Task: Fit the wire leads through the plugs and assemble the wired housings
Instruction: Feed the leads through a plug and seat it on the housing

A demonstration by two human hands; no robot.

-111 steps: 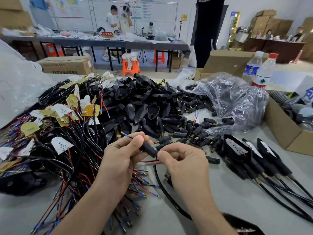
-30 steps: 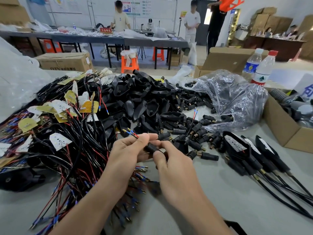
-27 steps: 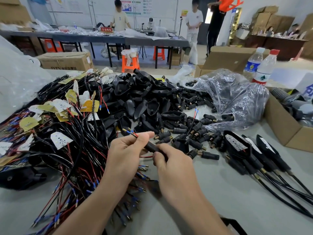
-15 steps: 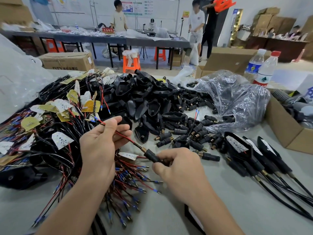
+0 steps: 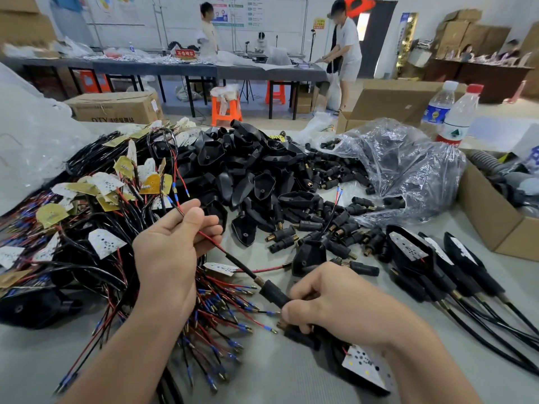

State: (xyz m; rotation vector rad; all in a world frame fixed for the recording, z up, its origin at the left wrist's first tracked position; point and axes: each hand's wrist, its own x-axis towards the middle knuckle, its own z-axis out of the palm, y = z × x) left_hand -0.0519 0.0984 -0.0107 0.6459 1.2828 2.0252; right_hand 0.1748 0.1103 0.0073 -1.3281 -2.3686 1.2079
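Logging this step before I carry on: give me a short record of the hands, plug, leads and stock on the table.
left hand: grips the leads
right hand: fingers pinch the plug
plug: threaded on the leads, brass end toward the left hand
leads: run straight between the two hands
housings: black pile behind the hands
loose plugs: scattered right of the pile, by the bag
wired housings: in a row at right

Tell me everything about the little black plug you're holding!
The plug is a small black tube, plastic-looking, with a brass-coloured neck at its upper end. It is held slanted, upper left to lower right, with its lower end pinched by the right hand. A wire, black-sleeved and then red, comes out of the brass end and runs up to the left hand, which grips it.
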